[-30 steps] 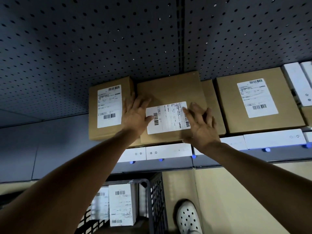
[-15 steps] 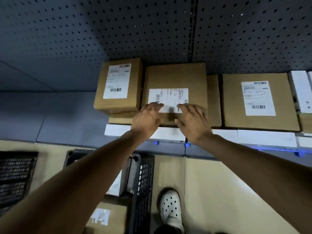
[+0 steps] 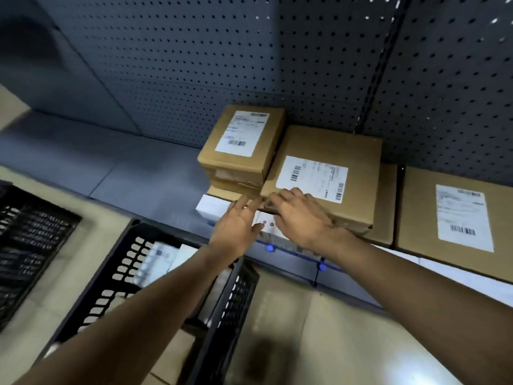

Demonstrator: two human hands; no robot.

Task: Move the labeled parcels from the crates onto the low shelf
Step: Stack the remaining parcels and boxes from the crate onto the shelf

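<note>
Holding labeled parcels (image 3: 163,259), a black crate (image 3: 111,276) sits below the shelf (image 3: 138,173).

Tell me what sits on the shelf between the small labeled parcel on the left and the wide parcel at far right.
In the head view, one labeled parcel lies between them, on a flatter box; right hand rests on its front edge.

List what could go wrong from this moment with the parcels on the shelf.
1. The large brown cardboard parcel lies on flatter boxes with its near edge at the shelf front; the right hand rests on that edge and could drag it off.
2. The smaller brown labeled parcel also sits stacked, close beside it; a nudge may shift it.
3. The left hand hangs open above the black plastic crate, holding nothing.
</note>
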